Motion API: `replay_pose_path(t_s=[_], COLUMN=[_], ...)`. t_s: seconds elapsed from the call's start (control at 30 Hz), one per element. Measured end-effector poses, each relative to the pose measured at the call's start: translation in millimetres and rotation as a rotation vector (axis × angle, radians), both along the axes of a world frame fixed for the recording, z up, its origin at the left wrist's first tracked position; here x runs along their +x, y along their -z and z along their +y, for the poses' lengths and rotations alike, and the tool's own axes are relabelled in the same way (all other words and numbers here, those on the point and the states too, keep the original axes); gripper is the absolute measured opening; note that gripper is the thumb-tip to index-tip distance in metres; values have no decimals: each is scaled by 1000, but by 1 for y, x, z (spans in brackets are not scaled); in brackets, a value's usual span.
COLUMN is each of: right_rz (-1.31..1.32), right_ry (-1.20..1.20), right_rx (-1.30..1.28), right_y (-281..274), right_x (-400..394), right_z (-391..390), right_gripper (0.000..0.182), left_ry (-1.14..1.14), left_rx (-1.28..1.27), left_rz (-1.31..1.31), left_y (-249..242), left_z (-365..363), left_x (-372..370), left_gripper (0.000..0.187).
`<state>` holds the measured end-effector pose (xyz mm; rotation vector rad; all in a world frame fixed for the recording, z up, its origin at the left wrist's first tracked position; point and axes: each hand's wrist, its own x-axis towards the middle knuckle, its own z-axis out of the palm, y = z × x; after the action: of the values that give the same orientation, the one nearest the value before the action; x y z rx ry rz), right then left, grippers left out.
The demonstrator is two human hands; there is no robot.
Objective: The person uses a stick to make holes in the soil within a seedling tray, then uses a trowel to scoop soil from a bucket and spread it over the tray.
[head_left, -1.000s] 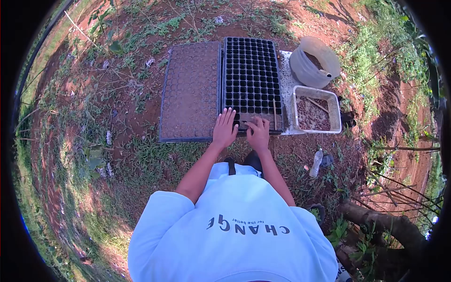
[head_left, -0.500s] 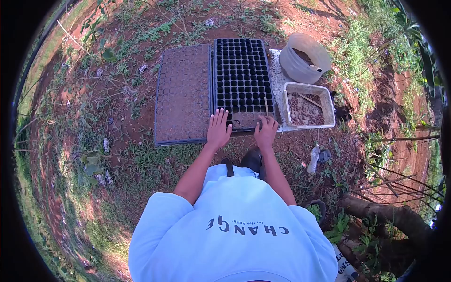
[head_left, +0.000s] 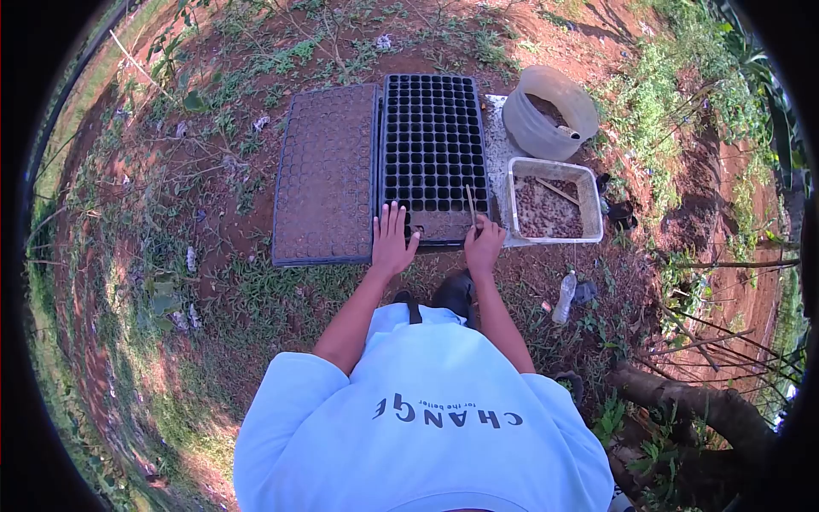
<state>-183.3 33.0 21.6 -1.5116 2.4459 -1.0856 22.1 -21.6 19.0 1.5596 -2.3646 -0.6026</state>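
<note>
A black seedling tray [head_left: 434,141] lies in front of me, mostly open cells, with brown soil covering the rows at its near end. My left hand [head_left: 393,245] rests with outstretched fingers on the tray's near left corner. At the near right corner, my right hand [head_left: 484,247] has its fingers closed around a thin stick [head_left: 471,205], which points up and away over the tray. Just left is a second seedling tray [head_left: 326,175], its cells filled with soil.
On a pale speckled board [head_left: 497,128] to the right stand a translucent round tub [head_left: 533,141] and a rectangular white basin [head_left: 513,205] holding small reddish-brown pieces and a stick [head_left: 556,190]. A plastic bottle [head_left: 564,299] lies on the ground. A thick branch [head_left: 691,397] is at lower right.
The stick in my right hand has tilted, its far end shifting left. My left hand stays at the tray's corner. The whole view has shifted slightly.
</note>
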Motion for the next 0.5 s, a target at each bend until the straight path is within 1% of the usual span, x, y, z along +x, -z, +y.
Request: replay_pose_path(t_s=[0.2,0.27,0.3,0.37,0.5], right_rz=[-35,-16,-18,-85,-95], right_ry=[-15,-103,-104,-210,-271], right_rx=[14,-61,-60,-61,-48], right_y=[6,6,5,5,5], right_x=[1,4,6,11,21], right_z=[-5,-5,-4,1,10], right_gripper=[27,25,25,25,25], left_ry=[-6,-4,11,29,106], left_rx=[50,53,60,69,45], left_rz=[-19,-20,-38,-61,-60], left_y=[4,2,0,-3,-5], left_z=[-3,-3,-4,-4,-7], left_x=[1,2,3,6,14], left_gripper=[73,73,74,74,78])
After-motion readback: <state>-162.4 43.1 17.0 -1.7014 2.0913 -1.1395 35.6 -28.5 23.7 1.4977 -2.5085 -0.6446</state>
